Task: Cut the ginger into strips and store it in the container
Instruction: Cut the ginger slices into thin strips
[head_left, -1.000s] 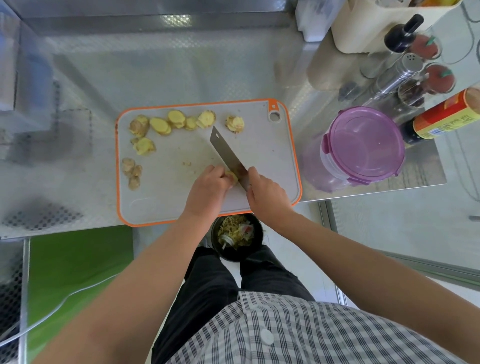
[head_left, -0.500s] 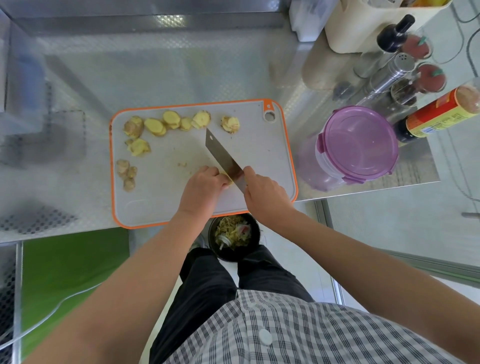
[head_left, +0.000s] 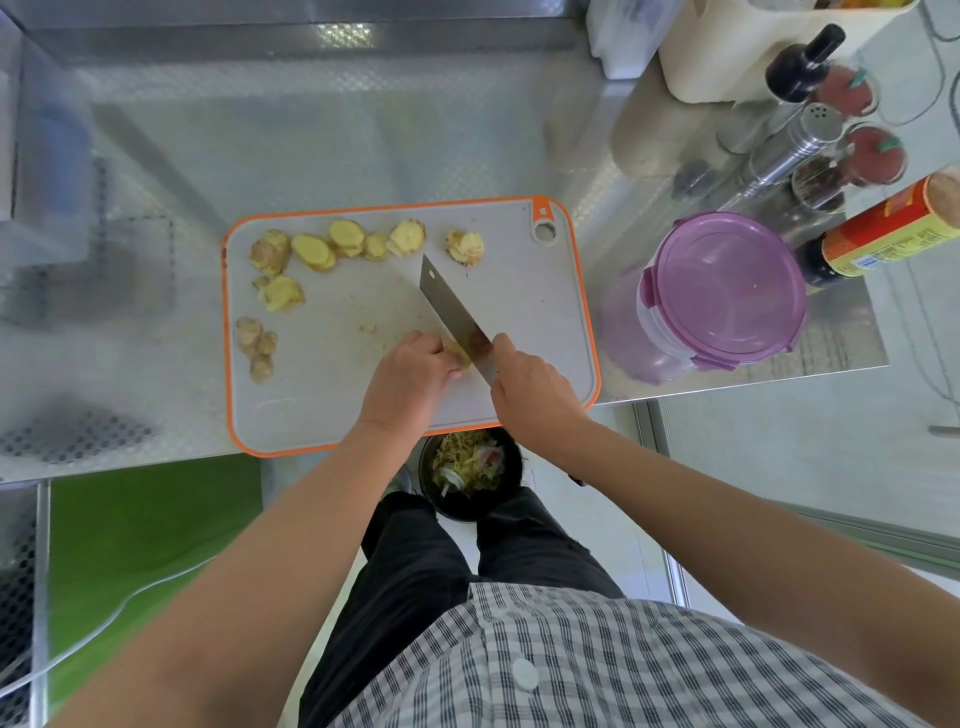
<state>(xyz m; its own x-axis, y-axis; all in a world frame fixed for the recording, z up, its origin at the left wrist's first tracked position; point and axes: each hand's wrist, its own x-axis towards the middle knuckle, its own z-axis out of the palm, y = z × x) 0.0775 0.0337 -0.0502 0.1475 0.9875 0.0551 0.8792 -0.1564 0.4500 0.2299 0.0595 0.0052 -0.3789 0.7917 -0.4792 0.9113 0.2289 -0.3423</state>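
Steel counter (head_left: 363, 130), cutting board (head_left: 535, 291) | left hand (head_left: 405, 379) holds ginger piece (head_left: 457, 353), fingers curled | right hand (head_left: 535, 395) grips cleaver (head_left: 452, 312)

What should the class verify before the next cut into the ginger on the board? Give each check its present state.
1. Left hand holds the ginger piece down on the cutting board: ok.
2. Right hand grips the knife: ok.
3. Left fingers clear of the blade: cannot tell; they lie right beside it.
4. Ginger slices lie away from the cut, along the board's far edge: ok.
5. Container open for strips: not ok; its purple lid is on.
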